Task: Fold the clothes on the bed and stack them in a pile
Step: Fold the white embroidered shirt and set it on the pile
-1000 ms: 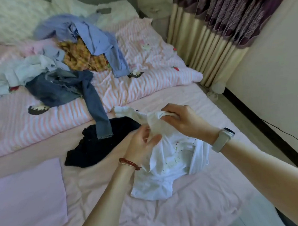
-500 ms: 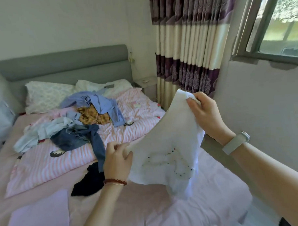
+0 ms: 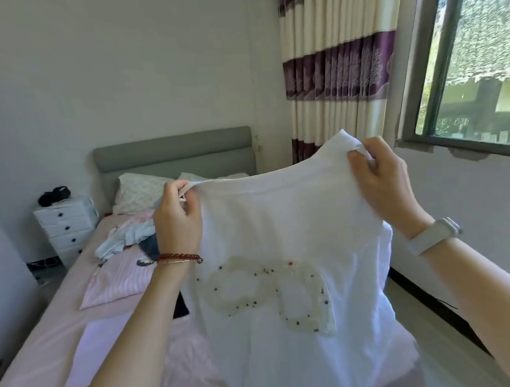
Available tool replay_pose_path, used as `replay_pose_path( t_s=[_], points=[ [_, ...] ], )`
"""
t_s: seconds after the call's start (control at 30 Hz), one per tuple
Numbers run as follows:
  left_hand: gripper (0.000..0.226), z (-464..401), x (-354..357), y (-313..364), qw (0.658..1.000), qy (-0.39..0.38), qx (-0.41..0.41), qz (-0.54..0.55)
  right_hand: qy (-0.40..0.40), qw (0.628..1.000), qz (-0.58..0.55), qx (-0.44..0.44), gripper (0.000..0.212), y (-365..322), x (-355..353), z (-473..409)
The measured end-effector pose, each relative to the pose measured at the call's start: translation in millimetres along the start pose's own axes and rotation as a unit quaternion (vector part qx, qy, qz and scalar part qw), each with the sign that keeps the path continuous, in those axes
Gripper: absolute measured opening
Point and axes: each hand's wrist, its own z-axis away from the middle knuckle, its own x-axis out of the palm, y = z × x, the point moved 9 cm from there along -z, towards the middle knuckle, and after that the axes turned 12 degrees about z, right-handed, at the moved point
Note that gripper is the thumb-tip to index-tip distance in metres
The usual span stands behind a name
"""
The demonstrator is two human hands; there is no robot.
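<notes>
A white T-shirt (image 3: 281,227) with a beaded cream design hangs spread out in front of me, above the pink bed (image 3: 41,346). My left hand (image 3: 177,220) pinches its top edge at the left shoulder. My right hand (image 3: 385,184) grips the top edge at the right shoulder, held higher. The shirt's lower part drapes down toward the mattress. Behind my left hand, a heap of unfolded clothes (image 3: 124,238) in pale blue and denim lies on the pink striped quilt (image 3: 120,278). A black garment (image 3: 180,307) peeks out beside my left forearm.
A folded lilac piece (image 3: 88,355) lies flat on the near left of the bed. A white drawer unit (image 3: 69,227) stands left of the grey headboard (image 3: 173,151). Pillows (image 3: 139,192) sit at the head. Curtains (image 3: 336,67) and a window (image 3: 476,66) are on the right wall.
Both hands have lifted the white shirt off the bed and spread it wide by its shoulders. My view has tilted up toward the headboard and window.
</notes>
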Motion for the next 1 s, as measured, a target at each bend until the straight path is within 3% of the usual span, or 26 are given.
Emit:
replay_pose_path(
  t_s=[0.1, 0.2, 0.23, 0.3, 0.43, 0.5, 0.63, 0.7, 0.8, 0.93, 1.0],
  points=[
    [0.013, -6, -7, 6, 0.993, -0.106, -0.059, -0.003, -0.015, 0.995, 0.099, 0.004, 0.016, -2, -6, 5],
    [0.023, 7, 3, 16, 0.967, -0.234, -0.1, 0.022, -0.133, 0.966, 0.211, 0.067, 0.019, 15, 25, 14],
    [0.02, 14, 7, 18, 0.959, -0.259, -0.11, 0.032, -0.174, 0.963, 0.186, 0.094, 0.02, 17, 38, 22],
    [0.01, 30, 13, 14, 0.946, -0.295, -0.13, 0.046, -0.238, 0.961, 0.015, 0.143, 0.019, 7, 67, 47],
    [0.013, 57, 19, 1, 0.914, -0.335, -0.173, 0.149, -0.313, 0.887, -0.285, 0.183, 0.017, -38, 108, 95],
    [0.02, 65, 20, -2, 0.903, -0.346, -0.177, 0.183, -0.328, 0.874, -0.32, 0.164, 0.017, -59, 113, 103],
    [0.023, 83, 29, -12, 0.87, -0.401, -0.207, 0.199, -0.309, 0.901, -0.277, 0.129, 0.015, -82, 115, 107],
    [0.022, 88, 31, -19, 0.882, -0.394, -0.199, 0.163, -0.279, 0.922, -0.236, 0.127, 0.012, -81, 115, 112],
    [0.017, 91, 31, -36, 0.908, -0.339, -0.219, 0.113, -0.235, 0.924, -0.255, 0.16, 0.013, -71, 114, 128],
    [0.051, 86, 12, -65, 0.935, -0.162, -0.3, 0.094, -0.063, 0.995, -0.074, 0.01, 0.013, -71, 76, 142],
    [0.053, 86, 13, -67, 0.936, -0.139, -0.309, 0.099, -0.135, 0.987, -0.089, -0.015, 0.017, -78, 91, 155]
  ],
)
